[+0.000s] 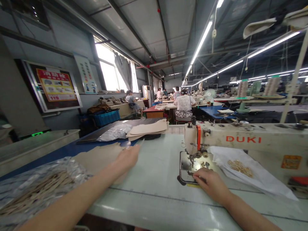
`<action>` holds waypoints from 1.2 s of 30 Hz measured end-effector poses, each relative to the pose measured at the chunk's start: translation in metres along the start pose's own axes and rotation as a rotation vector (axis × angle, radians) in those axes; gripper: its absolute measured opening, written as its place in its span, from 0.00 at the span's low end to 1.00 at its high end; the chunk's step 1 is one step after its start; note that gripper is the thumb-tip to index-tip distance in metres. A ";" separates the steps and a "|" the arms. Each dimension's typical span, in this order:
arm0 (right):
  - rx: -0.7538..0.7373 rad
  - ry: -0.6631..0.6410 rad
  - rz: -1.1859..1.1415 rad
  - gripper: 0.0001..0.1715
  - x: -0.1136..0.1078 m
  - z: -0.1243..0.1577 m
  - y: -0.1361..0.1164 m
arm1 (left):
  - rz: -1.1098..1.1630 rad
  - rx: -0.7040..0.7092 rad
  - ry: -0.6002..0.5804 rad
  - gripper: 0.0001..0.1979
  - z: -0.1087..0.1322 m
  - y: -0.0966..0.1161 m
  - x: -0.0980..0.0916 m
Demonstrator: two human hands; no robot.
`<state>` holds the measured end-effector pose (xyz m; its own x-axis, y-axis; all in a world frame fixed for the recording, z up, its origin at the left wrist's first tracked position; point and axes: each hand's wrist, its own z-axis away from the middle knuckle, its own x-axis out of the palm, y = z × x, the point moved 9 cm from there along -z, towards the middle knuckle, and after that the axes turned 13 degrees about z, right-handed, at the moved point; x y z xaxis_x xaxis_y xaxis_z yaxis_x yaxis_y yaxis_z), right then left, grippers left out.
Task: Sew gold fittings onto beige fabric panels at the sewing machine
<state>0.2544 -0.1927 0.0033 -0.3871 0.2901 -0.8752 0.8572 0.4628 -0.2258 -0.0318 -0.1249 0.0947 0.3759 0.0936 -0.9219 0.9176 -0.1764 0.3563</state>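
Observation:
My left hand [127, 157] reaches across the pale green sewing table [154, 205], blurred, just above a beige sheet of material [98, 157]. Its fingers are too smeared to show whether they hold anything. My right hand [209, 183] rests by the needle plate [187, 166] of a white DUKI industrial sewing machine [243, 139], its fingers curled over a small dark piece [203, 179]. The needle and presser foot [192, 160] stand just beyond those fingertips.
A white bag of small gold fittings [240, 168] lies right of the machine. A clear bag of thin strips [36, 189] sits at lower left. Beige cut pieces [148, 128] and a plastic packet [115, 132] lie at the table's far end. Co-workers sit at tables beyond.

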 end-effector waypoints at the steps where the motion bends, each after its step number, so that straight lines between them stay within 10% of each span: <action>1: -0.002 0.001 0.001 0.13 0.000 0.000 0.000 | 0.062 -0.003 -0.046 0.12 0.003 0.014 0.018; 7: -0.002 0.023 -0.003 0.14 -0.001 0.001 -0.002 | 0.508 -0.026 -0.290 0.10 0.020 0.087 0.119; 13: -0.038 -0.001 -0.003 0.11 -0.005 0.001 -0.009 | 0.772 -0.119 -0.347 0.16 0.023 0.098 0.155; 19: -0.114 -0.080 -0.008 0.17 -0.008 0.001 -0.025 | 0.509 0.138 -0.038 0.20 0.042 0.055 0.112; 25: -0.239 -0.230 -0.031 0.24 0.005 0.006 -0.049 | 0.180 0.220 -0.219 0.28 0.072 0.043 0.133; 29: -0.221 -0.249 -0.031 0.24 0.008 0.006 -0.047 | 0.205 0.182 -0.121 0.25 0.074 0.035 0.124; 36: -0.242 -0.204 -0.026 0.22 0.008 0.007 -0.043 | 0.245 -0.040 0.583 0.20 0.134 -0.066 -0.028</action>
<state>0.2168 -0.2165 0.0034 -0.3110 0.1126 -0.9437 0.7324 0.6612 -0.1624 -0.1204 -0.2467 0.0762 0.5742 0.5756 -0.5822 0.7956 -0.2244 0.5628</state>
